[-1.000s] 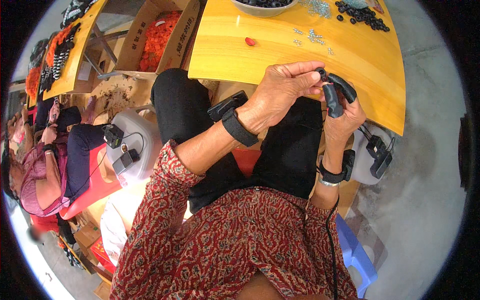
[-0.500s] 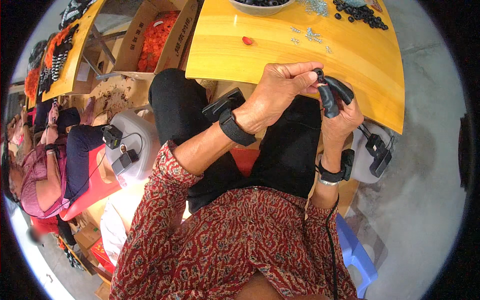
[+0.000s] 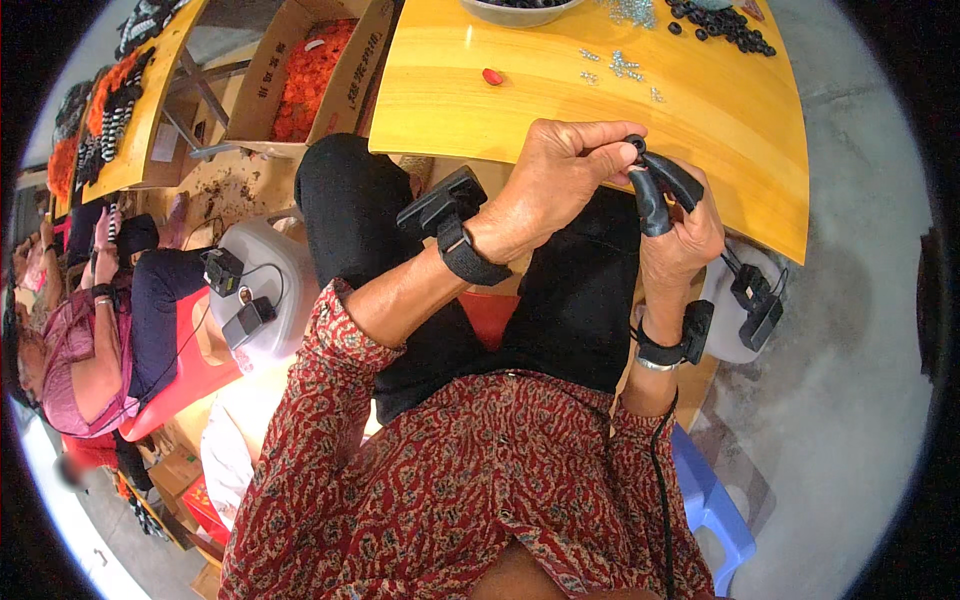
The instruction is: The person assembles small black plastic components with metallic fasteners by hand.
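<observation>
My left hand (image 3: pixel 548 185) is closed, thumb and forefinger pinching a small black ring-like piece (image 3: pixel 635 143) above the near edge of the table. Close against it on the right is my right hand (image 3: pixel 685 238), its thumb and forefinger in black finger covers (image 3: pixel 653 205) and bent towards the same piece. These two covered fingers meet near the piece, which looks gripped from both sides. The exact contact is too small to make out. On the yellow table (image 3: pixel 450 110) beyond lie silvery small parts (image 3: pixel 625 67), a red piece (image 3: pixel 492 77) and several black beads (image 3: pixel 725 32).
A pale bowl of black pieces (image 3: pixel 520 14) stands at the far edge. A cardboard box with orange material (image 3: pixel 313 90) is at the left. Further left, another person (image 3: pixel 95 340) sits by a second table (image 3: pixel 160 75). Grey plastic stools (image 3: pixel 265 320) flank my knees.
Both hands stay together at the black piece. The right thumb and forefinger have shifted slightly up and left, and less bare fingertip shows near the piece.
</observation>
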`<state>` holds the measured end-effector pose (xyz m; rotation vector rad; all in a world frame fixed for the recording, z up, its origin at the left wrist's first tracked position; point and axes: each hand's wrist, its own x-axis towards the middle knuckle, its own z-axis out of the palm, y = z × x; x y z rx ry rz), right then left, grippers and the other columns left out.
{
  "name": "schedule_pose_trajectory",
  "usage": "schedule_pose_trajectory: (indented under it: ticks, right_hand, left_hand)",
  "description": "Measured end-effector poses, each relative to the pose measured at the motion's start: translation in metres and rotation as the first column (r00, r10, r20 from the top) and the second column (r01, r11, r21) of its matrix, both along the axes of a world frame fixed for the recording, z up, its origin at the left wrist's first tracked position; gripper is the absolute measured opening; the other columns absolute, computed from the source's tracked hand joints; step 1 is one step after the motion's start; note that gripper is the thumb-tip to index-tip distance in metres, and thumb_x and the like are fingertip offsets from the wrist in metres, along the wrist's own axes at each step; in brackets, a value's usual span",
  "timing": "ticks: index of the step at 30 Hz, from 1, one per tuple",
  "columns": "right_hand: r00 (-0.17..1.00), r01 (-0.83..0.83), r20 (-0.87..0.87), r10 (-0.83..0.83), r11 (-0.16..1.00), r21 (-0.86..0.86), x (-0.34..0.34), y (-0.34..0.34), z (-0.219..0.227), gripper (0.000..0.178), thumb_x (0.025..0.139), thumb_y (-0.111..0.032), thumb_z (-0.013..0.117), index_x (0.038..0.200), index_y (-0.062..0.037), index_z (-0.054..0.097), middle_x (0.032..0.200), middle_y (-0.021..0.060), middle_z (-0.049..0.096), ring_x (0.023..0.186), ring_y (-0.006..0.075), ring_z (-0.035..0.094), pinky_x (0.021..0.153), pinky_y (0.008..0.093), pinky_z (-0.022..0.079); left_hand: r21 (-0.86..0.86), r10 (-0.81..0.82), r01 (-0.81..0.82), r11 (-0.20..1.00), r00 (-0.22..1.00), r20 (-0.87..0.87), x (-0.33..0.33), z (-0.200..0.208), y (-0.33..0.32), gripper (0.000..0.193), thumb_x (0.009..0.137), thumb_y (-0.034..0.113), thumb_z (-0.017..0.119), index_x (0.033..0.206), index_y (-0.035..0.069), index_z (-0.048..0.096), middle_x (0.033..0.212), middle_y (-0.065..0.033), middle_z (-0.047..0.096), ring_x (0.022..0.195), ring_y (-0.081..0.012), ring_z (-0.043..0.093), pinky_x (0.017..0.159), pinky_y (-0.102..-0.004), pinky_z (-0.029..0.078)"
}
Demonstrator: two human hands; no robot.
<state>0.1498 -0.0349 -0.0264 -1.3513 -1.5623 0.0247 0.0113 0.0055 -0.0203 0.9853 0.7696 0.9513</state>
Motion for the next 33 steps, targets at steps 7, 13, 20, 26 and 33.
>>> schedule_pose_trajectory:
  ticks: [7,13,20,26,33]
  right_hand:
    - [0.986,-0.024,-0.167,0.008,0.995,-0.095,-0.002,-0.005,-0.002,0.018,0.073,0.000,0.073,0.090,-0.0001,0.066,0.081,-0.0001,0.062,0.066,0.0068,0.056,0.057,0.0181,0.043]
    - [0.950,-0.050,-0.313,0.021,0.995,-0.084,0.002,-0.004,-0.011,0.015,0.075,0.002,0.070,0.090,0.0011,0.065,0.081,0.0015,0.062,0.061,0.0054,0.053,0.053,0.0176,0.043]
    - [0.957,-0.051,-0.288,0.024,0.995,-0.086,0.004,-0.005,-0.011,0.014,0.076,0.003,0.069,0.089,0.0020,0.066,0.081,0.0024,0.062,0.061,0.0065,0.054,0.053,0.0177,0.043]
    - [0.953,-0.117,-0.291,0.080,0.987,-0.110,0.006,-0.004,-0.004,0.015,0.073,0.002,0.071,0.088,0.0022,0.065,0.083,0.0030,0.062,0.063,0.0075,0.054,0.055,0.0191,0.043]
    - [0.986,-0.129,-0.118,0.113,0.982,-0.139,0.016,-0.004,0.008,0.025,0.069,0.001,0.075,0.091,0.0041,0.063,0.091,0.0040,0.059,0.073,0.0106,0.054,0.061,0.0204,0.045]
  left_hand:
    - [0.097,0.022,-0.017,0.995,0.998,-0.051,-0.001,0.002,-0.002,0.022,0.089,0.007,0.058,0.107,-0.005,0.063,0.086,-0.0058,0.066,0.075,-0.0080,0.061,0.068,-0.0230,0.054]
    - [-0.023,-0.024,0.027,0.999,0.994,0.107,0.000,0.002,-0.003,0.029,0.089,0.012,0.058,0.115,0.000,0.060,0.086,-0.0017,0.066,0.079,-0.0072,0.061,0.074,-0.0195,0.050]
    - [0.005,-0.027,0.027,1.000,0.999,0.045,0.000,0.005,-0.005,0.027,0.089,0.009,0.059,0.114,0.000,0.060,0.087,-0.0027,0.066,0.079,-0.0076,0.061,0.074,-0.0193,0.050]
    - [-0.012,-0.025,0.025,1.000,0.999,0.038,-0.001,0.004,-0.003,0.027,0.089,0.009,0.059,0.113,-0.002,0.060,0.086,-0.0029,0.066,0.077,-0.0073,0.060,0.073,-0.0192,0.049]
    - [0.030,-0.073,0.075,0.997,0.996,-0.050,-0.001,0.001,-0.004,0.027,0.089,0.009,0.058,0.113,-0.003,0.060,0.087,-0.0020,0.065,0.077,-0.0071,0.058,0.073,-0.0205,0.049]
